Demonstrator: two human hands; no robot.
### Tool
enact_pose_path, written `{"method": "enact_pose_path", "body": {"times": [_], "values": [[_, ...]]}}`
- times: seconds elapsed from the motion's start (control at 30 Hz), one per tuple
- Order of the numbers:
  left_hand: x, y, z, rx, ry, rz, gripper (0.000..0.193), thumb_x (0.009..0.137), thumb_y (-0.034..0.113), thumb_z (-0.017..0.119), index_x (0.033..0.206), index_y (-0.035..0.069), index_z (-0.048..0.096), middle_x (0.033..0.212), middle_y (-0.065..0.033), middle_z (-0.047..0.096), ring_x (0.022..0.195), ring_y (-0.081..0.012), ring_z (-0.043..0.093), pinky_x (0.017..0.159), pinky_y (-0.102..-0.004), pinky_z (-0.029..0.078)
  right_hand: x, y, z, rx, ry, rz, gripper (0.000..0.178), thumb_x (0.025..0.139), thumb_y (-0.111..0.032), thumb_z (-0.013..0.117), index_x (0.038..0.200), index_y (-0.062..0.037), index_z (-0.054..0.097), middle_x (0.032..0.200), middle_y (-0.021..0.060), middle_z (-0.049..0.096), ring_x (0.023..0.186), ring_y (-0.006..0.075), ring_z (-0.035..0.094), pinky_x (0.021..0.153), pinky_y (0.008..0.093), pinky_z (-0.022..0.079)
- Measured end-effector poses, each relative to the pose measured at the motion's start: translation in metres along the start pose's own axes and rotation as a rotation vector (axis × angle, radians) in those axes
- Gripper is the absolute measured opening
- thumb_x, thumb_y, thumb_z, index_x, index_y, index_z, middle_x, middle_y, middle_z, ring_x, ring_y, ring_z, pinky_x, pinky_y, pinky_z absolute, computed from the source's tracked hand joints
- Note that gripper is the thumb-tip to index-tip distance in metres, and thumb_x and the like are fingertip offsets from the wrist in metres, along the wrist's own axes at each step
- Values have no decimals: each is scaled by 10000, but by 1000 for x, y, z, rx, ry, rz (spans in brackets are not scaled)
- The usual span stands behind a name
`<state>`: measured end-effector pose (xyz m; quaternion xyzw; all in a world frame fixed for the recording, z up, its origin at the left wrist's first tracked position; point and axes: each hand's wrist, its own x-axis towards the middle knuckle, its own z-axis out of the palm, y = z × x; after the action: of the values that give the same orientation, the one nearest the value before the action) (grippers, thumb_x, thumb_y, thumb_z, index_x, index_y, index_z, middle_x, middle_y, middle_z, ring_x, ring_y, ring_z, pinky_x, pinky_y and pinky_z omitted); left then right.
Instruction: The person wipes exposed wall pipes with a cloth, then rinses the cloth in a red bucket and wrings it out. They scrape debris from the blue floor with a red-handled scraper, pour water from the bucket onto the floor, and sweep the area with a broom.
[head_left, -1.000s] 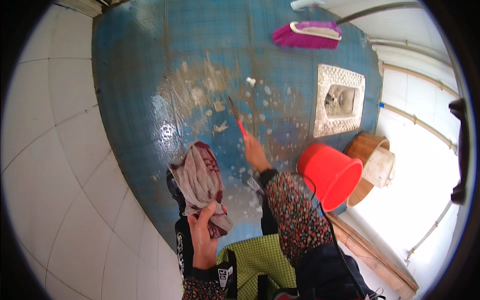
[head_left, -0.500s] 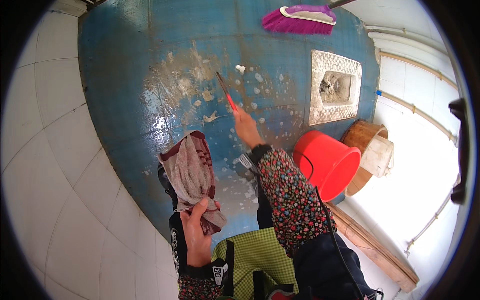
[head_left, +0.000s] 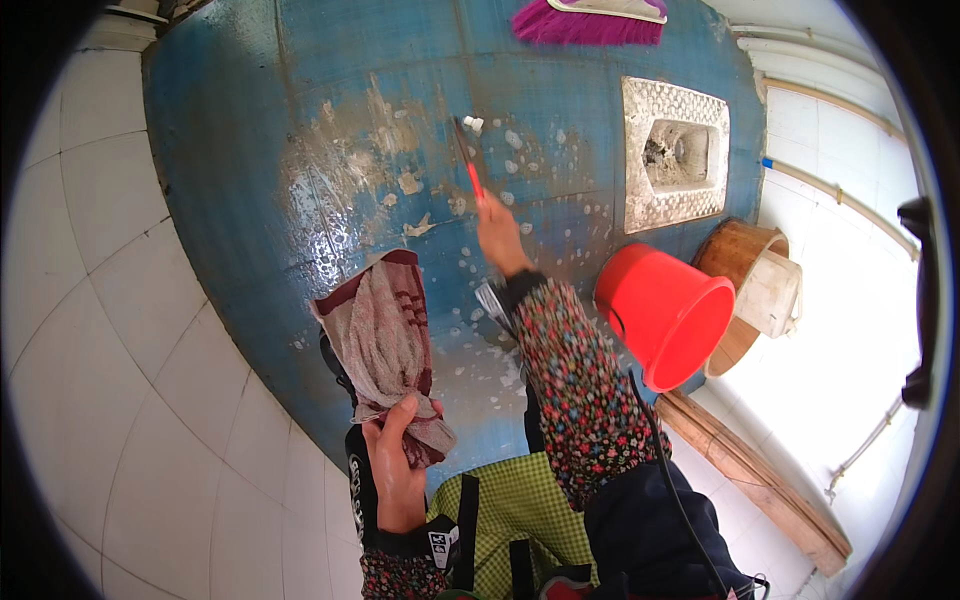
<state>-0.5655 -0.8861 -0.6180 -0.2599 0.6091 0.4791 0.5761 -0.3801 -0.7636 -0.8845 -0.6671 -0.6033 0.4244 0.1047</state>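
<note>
My right hand (head_left: 501, 238) is closed around the red handle of a narrow, dark-bladed tool (head_left: 474, 178), which could be a knife. Its tip lies beside a small white piece (head_left: 473, 124) on the wet blue floor (head_left: 250, 120). Whether the tip touches that piece I cannot tell. Nearer to me, my left hand (head_left: 397, 465) grips a greyish towel (head_left: 375, 335) with maroon borders, bunched at the thumb and hanging loose beyond it. Pale flakes (head_left: 410, 183) and stains are scattered over the floor between and beyond my hands.
To the right are a tilted red bucket (head_left: 650, 300), a brown tub (head_left: 738, 250) with a whitish container (head_left: 770, 295), and a squat toilet (head_left: 633, 150). A purple broom (head_left: 590, 25) lies at the far side. Wooden planks (head_left: 755, 480) run along the lower right; tiled wall (head_left: 110, 330) stands left.
My right hand has swung the tool's tip rightward, to beside the small white piece. The left hand and towel hold nearly the same pose. The whole view has shifted slightly.
</note>
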Motion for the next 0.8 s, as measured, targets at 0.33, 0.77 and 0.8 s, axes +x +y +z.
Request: {"method": "enact_pose_path", "body": {"times": [0.33,0.77,0.8], "values": [[6,-1,-2,3,-66,20,423,851,91,632,1238,22,478,1079,-138,605,766,-255,650,648,-374,529,-53,4,-20,-86,-103,279,397,1014,-316,352,1271,-92,554,1113,217,626,1056,399,579,896,451,459],[-1,-1,4,14,-71,18,400,862,65,601,1241,14,483,1071,-133,607,818,-247,642,688,-383,544,-121,37,-31,-85,-123,302,384,1002,-312,386,1299,-111,524,1103,225,622,1020,429,576,856,476,460],[-1,-3,3,15,-42,0,395,863,61,600,1239,14,486,1063,-130,610,826,-245,641,695,-386,547,-130,39,-35,-75,-122,266,384,1002,-312,387,1298,-111,525,1100,225,623,1019,430,576,852,476,462]]}}
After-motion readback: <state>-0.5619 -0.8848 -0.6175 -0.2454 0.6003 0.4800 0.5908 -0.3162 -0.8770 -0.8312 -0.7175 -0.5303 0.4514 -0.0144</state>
